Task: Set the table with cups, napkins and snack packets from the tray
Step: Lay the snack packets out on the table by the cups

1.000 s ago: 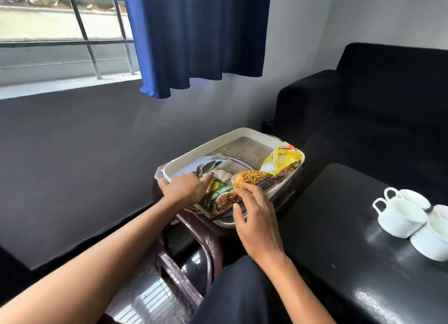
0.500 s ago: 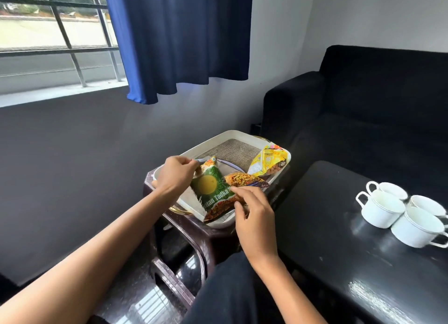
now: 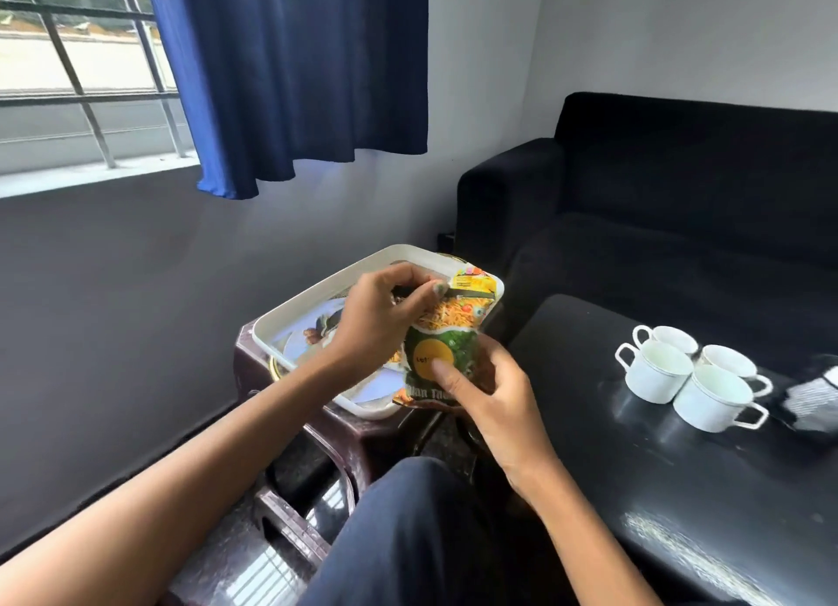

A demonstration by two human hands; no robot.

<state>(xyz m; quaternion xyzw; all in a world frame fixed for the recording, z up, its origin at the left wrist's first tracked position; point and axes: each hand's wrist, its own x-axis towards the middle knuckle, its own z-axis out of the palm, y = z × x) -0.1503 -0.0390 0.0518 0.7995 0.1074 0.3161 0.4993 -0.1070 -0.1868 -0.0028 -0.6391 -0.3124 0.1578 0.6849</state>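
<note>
Head view: green snack packet upright above white tray's near edge, pinched at top by left hand, gripped below by right hand. Four white cups well right of tray on black table.

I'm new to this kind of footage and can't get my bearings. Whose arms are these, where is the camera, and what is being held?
There is no machine here: a person wears a wide-angle camera on the head, looking forward and down, so the arms are their own. The left hand pinches the top of a snack packet, an orange and yellow one. The right hand holds a green snack packet from below, thumb on its front. Both are above a white tray resting on a dark stool. To the right, four white cups stand on the black table, beside a black sofa.
</note>
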